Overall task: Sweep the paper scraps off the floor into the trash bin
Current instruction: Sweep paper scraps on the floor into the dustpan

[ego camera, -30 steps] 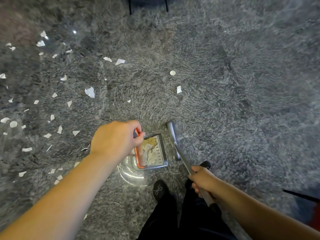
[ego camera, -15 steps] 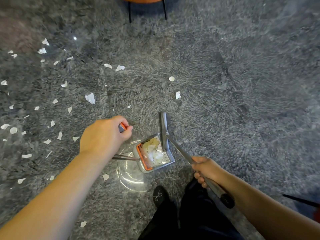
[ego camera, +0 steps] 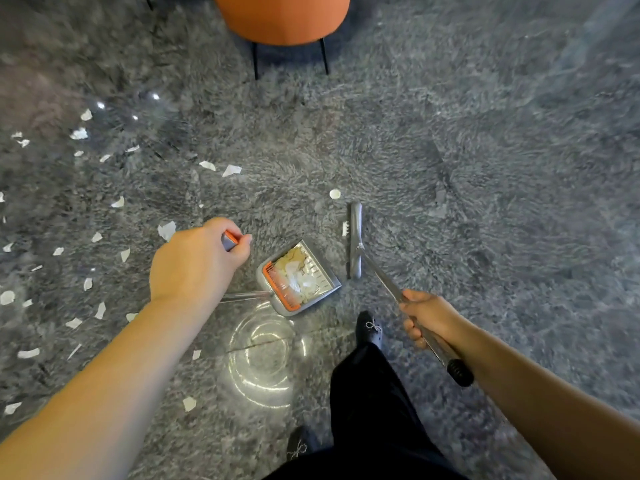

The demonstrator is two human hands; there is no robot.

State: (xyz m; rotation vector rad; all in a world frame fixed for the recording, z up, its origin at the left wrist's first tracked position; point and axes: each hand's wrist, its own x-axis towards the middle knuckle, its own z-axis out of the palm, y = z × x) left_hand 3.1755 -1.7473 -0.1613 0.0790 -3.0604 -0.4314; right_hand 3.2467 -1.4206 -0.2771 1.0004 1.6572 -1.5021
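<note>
My left hand (ego camera: 194, 263) grips the orange-tipped top of the dustpan's long handle. The grey dustpan (ego camera: 299, 277) with orange comb teeth sits on the floor and holds a heap of white and yellowish paper scraps. My right hand (ego camera: 427, 317) grips the metal broom handle. The grey broom head (ego camera: 355, 240) rests on the floor just right of the pan, with one scrap at its left edge. Several white paper scraps (ego camera: 166, 230) lie scattered over the grey marbled floor to the left, and one round scrap (ego camera: 334, 194) lies beyond the broom. No trash bin is in view.
An orange stool (ego camera: 282, 19) on thin black legs stands at the top centre. My black-trousered legs and black shoe (ego camera: 370, 329) are just below the dustpan. Light glare circles reflect off the glossy floor (ego camera: 485, 168) beneath the pan.
The broom head has moved from over the pan out to its right and farther forward. The dustpan has turned slightly, and my view has tilted up, bringing the orange stool in.
</note>
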